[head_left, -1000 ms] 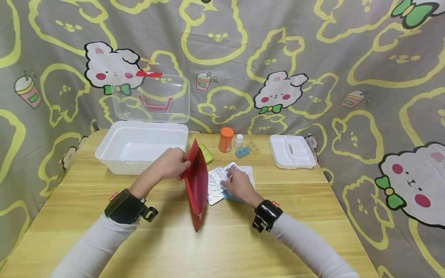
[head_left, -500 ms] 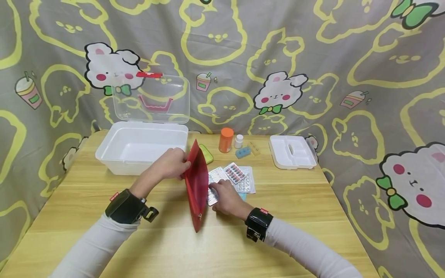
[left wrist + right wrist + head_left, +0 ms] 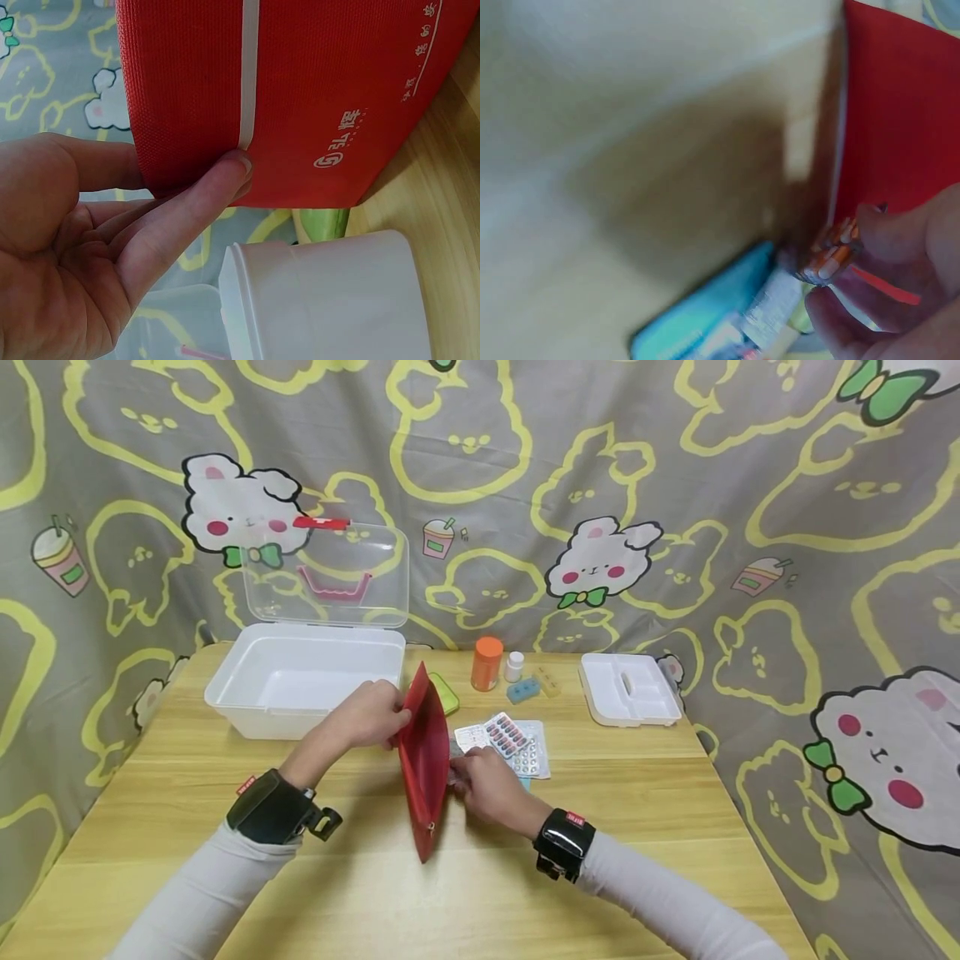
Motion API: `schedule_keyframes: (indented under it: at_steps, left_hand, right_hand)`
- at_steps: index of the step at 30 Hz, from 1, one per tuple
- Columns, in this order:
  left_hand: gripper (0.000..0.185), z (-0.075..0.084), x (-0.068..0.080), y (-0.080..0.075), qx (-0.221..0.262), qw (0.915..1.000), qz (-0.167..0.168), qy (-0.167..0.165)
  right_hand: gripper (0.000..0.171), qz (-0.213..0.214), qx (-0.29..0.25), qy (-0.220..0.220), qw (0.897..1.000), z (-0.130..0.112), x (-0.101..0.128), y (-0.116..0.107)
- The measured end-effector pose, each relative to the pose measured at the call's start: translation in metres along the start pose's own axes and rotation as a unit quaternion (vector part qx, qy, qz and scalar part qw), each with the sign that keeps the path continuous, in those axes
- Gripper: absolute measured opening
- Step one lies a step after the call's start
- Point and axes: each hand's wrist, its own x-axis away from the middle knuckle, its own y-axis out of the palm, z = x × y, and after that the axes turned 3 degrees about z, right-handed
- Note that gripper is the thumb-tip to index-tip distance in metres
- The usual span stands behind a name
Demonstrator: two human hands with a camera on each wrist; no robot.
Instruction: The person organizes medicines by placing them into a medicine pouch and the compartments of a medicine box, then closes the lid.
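Observation:
My left hand (image 3: 371, 714) pinches the edge of a red zip pouch (image 3: 423, 752), which stands on its side on the table with its opening toward my right. In the left wrist view, thumb and fingers (image 3: 191, 206) grip the corner of the red fabric near a white stripe. At the pouch's right side, my right hand (image 3: 491, 785) holds a blister pack (image 3: 832, 259) with orange-and-white capsules between thumb and fingers. Just behind that hand lie more blister packs (image 3: 506, 735) in an overlapping pile. A flat teal item (image 3: 705, 307) shows under them.
An open clear-lidded white box (image 3: 247, 718) stands at back left. Behind the pile are an orange bottle (image 3: 487, 664), a small white bottle (image 3: 513, 667), and blue (image 3: 522, 690) and yellow (image 3: 548, 681) pill cases. A yellow-green case (image 3: 444, 693) lies behind the pouch; a divided white tray (image 3: 600, 689) sits right.
My right hand has moved left from the pile to the pouch, taking a blister pack. The capsule packs beneath have come into view. My left hand and the pouch have stayed put.

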Motion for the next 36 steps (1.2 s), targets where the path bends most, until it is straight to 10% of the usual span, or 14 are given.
schedule_keyframes:
  at_steps: [9,19,36]
  left_hand:
    - [0.023,-0.002,-0.001,0.001,-0.002,1.0,0.001,0.002]
    - [0.023,-0.003,0.001,0.003,0.007,1.0,0.0,0.0]
    - [0.023,0.0,-0.001,0.001,0.012,0.9999,-0.001,-0.002]
  right_hand:
    - [0.031,0.047,-0.028,0.064,0.996,0.017,-0.026,-0.033]
    - [0.015,0.064,-0.148,0.197,0.967,0.042,-0.05,-0.067]
    - [0.017,0.019,-0.252,0.182,0.95,0.0,-0.085,-0.137]
